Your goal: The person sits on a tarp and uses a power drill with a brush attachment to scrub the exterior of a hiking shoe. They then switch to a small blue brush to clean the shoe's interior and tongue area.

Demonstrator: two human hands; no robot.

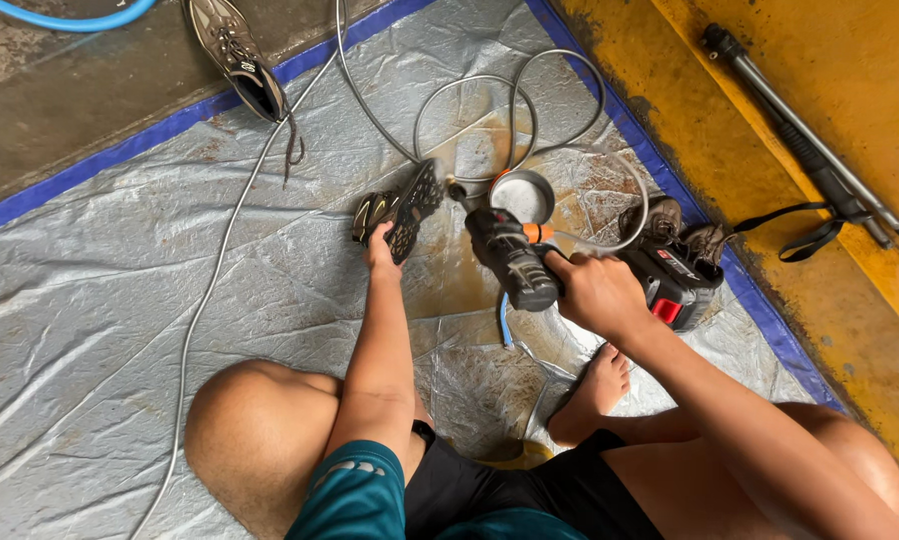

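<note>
Grey tarpaulin (120,300) with a blue border covers the ground, likely to catch dirty water. At its middle, the left hand (378,250) is closed on 1 dark shoe (402,210), sole turned toward the nozzle. The right hand (595,290) wraps tightly around a black spray gun (510,258) aimed at the shoe; its red-labelled battery (670,285) sits just right.

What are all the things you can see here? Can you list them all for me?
shoe: one, black, sole up, held in the left hand
spray gun: one, black with orange ring, in the right hand
hose: one, grey, looped on the tarp
tarp: one, silver with blue edge, on the floor
second shoe: one, dark, top left, on the tarp's edge
muddy shoes: two, brown, right of the gun
metal wand: one, grey, on the yellow floor
left hand: grips the shoe
right hand: grips the spray gun
</note>
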